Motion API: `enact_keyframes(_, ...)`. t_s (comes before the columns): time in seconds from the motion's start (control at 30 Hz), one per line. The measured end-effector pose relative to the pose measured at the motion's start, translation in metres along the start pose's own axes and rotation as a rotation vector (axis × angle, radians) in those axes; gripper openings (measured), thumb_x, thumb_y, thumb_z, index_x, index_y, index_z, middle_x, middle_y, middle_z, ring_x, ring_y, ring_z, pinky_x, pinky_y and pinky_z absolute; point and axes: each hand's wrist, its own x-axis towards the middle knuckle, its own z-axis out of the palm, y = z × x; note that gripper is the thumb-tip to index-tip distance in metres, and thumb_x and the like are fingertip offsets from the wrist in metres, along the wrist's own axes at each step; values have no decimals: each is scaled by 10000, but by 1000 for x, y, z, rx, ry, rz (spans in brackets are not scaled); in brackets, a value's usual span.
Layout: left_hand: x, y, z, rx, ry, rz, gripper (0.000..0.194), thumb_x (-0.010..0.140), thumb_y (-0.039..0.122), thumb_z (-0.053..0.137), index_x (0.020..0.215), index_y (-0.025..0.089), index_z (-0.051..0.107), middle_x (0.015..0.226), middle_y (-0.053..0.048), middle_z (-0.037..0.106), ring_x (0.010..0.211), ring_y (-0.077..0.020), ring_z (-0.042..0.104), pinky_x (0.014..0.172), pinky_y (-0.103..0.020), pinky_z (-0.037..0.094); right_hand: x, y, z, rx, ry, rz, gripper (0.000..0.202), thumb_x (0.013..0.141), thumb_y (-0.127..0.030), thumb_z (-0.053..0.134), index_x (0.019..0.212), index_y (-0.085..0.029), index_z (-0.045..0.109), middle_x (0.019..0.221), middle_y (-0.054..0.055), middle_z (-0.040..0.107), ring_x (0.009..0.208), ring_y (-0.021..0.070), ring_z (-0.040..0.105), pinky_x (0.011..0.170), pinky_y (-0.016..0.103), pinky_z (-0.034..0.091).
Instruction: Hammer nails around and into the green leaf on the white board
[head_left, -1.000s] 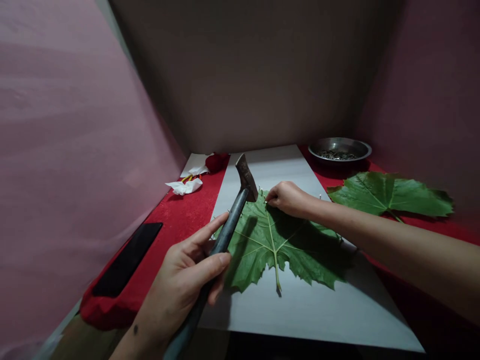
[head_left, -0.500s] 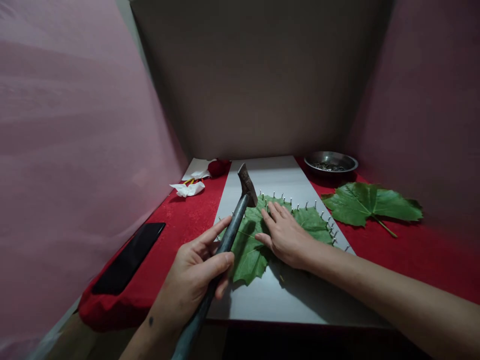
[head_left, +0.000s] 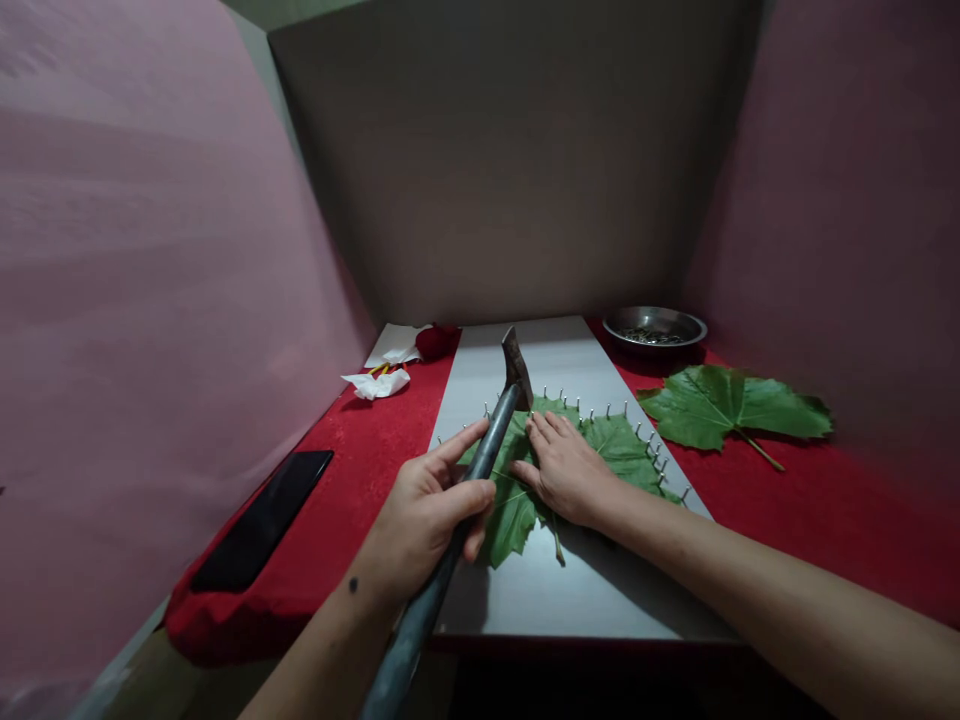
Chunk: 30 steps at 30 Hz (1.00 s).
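Observation:
My left hand point(head_left: 431, 515) is closed around the dark handle of a hammer point(head_left: 491, 445), index finger stretched along it. The metal head stands over the leaf's far edge, just beyond the fingertips of my other hand; whether it touches a nail there I cannot tell. My right hand point(head_left: 566, 470) lies flat on a large green leaf point(head_left: 626, 450), thumb apart from the fingers. Several upright nails point(head_left: 655, 450) line the leaf's edge on a white board point(head_left: 517, 350). The leaf's stem points toward me, and both hands cover part of the leaf.
On the red cloth point(head_left: 360, 450) to the right lie a second leaf point(head_left: 724, 405) and, farther back, a metal bowl point(head_left: 654, 330) of nails. A black phone point(head_left: 262, 520), crumpled white tissue point(head_left: 375, 384) and a dark red ball-shaped thing point(head_left: 436, 341) are on the left.
My left hand has moved the hammer to the right, bringing its head closer to my right fingertips. The right hand stays on the leaf. The view has shifted slightly.

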Motion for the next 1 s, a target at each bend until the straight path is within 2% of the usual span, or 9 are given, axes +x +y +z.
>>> enact_keyframes(0.13,12,3,6,28,-13,7,708,758,166,629,1417,119,376,501,36,551,355,-87,435,364,-194,297,0,1,-2,31,12,3,733,924,-504,328,1435,21,318,1522,183,237,1432,291,129,1172,409,95)
enact_keyframes(0.23,15,1,9,59,4,30,688,775,179,619,1418,132,381,483,59,520,368,-81,443,394,-188,304,0,2,-1,55,22,3,731,921,-506,331,1435,14,325,1523,179,236,1433,285,127,1173,401,95)
enact_keyframes(0.4,14,0,10,115,-35,-70,697,778,190,593,1430,111,357,430,67,489,342,-86,395,376,-195,283,-1,3,-2,63,8,2,716,916,-485,356,1437,5,327,1522,182,235,1434,276,131,1174,395,90)
enact_keyframes(0.63,-1,20,19,173,44,78,636,808,210,597,1414,187,406,464,65,503,379,-68,406,409,-184,294,1,4,-1,69,-2,1,734,922,-516,318,1450,-7,301,1533,155,219,1437,263,126,1177,393,76)
enact_keyframes(0.7,0,18,20,179,29,65,640,813,210,589,1422,195,394,454,71,491,382,-70,405,415,-185,301,1,4,-2,70,-2,1,728,922,-511,318,1447,-6,311,1530,162,226,1434,268,137,1176,392,83)
enact_keyframes(0.87,10,4,20,146,-16,-58,702,761,189,612,1421,117,381,453,74,479,357,-83,413,386,-197,298,0,3,-3,65,-7,1,725,928,-499,313,1450,4,296,1518,190,244,1433,273,142,1174,390,88)
enact_keyframes(1.0,3,7,23,198,13,-9,660,788,226,615,1413,174,411,452,68,498,370,-83,419,401,-197,301,0,2,-2,81,9,-3,726,918,-501,348,1440,2,321,1522,183,243,1430,277,152,1173,390,90)
